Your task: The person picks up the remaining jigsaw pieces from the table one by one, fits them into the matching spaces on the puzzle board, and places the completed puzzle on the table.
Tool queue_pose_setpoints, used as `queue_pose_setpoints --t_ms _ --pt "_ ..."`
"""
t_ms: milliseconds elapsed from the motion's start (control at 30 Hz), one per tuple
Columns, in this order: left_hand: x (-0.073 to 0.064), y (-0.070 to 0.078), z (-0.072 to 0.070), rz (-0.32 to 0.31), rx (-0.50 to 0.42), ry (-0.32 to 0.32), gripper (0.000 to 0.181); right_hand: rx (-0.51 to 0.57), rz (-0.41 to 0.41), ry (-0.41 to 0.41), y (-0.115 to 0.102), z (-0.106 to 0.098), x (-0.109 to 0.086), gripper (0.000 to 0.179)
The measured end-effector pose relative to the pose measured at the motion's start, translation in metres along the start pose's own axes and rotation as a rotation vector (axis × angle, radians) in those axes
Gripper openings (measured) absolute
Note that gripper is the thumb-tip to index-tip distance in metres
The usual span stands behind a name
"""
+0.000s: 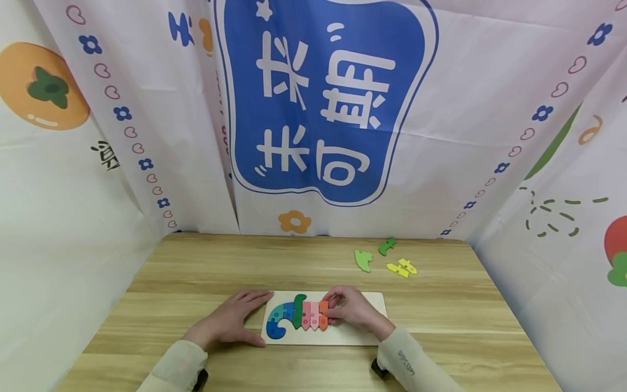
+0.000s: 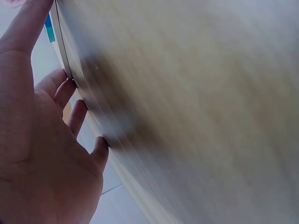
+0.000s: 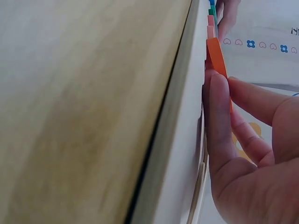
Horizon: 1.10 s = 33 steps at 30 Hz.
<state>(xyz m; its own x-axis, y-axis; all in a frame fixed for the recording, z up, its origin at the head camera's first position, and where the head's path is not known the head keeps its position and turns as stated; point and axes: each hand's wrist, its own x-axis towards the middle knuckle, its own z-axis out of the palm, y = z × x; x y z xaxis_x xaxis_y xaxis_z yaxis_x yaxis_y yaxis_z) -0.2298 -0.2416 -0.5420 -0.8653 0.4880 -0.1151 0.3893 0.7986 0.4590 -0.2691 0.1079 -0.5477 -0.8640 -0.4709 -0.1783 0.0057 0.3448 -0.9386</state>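
Note:
A pale wooden puzzle board [image 1: 374, 300] lies on the table, partly filled with blue pieces [image 1: 274, 330], a dark green piece [image 1: 297, 313] and pink pieces [image 1: 310, 317]. At the right end of this row, my right hand [image 1: 355, 309] pinches an orange puzzle piece [image 3: 217, 56] between thumb and fingers. The right wrist view shows that piece tilted, its near end raised off the board. My left hand [image 1: 229, 321] is spread at the board's left edge, thumb at the near corner and fingertips [image 2: 58, 77] at the far one. The recess under my right hand is mostly hidden.
Beyond the board, towards the back right of the wooden table [image 1: 220, 267], lie a light green piece [image 1: 363, 261], a darker green piece [image 1: 387, 246] and yellow pieces [image 1: 399, 270]. A printed cloth [image 1: 465, 81] hangs behind the table and along both sides.

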Motion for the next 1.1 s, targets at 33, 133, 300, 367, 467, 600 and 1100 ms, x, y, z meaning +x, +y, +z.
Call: queue_pose_setpoints --t_ms 33,133,300,367,467,600,1100 --pt "0.0001 -0.0003 0.0004 0.001 0.000 0.000 0.111 -0.006 0.002 0.005 -0.0002 0.0005 0.0000 0.024" --pt "0.0006 -0.0018 0.0017 0.003 0.005 0.002 0.111 -0.025 0.001 0.019 -0.0010 0.0013 0.0004 0.022" --pt "0.0010 -0.0029 0.0027 0.008 0.005 0.004 0.111 -0.053 -0.016 0.026 -0.0004 0.0017 0.0001 0.023" --pt "0.0009 -0.0027 0.0026 0.008 0.006 0.004 0.111 -0.065 -0.021 0.026 -0.0007 0.0018 -0.0003 0.024" --pt "0.0011 -0.0023 0.0023 0.006 0.006 0.002 0.111 -0.088 -0.016 0.032 -0.0018 0.0017 -0.0005 0.026" --pt "0.0012 -0.0023 0.0022 0.002 0.008 -0.001 0.111 -0.117 0.000 0.043 -0.0031 0.0016 -0.0002 0.029" --pt "0.0026 -0.0058 0.0058 -0.014 0.017 -0.002 0.110 -0.173 -0.027 0.031 0.0017 -0.0003 0.0026 0.028"
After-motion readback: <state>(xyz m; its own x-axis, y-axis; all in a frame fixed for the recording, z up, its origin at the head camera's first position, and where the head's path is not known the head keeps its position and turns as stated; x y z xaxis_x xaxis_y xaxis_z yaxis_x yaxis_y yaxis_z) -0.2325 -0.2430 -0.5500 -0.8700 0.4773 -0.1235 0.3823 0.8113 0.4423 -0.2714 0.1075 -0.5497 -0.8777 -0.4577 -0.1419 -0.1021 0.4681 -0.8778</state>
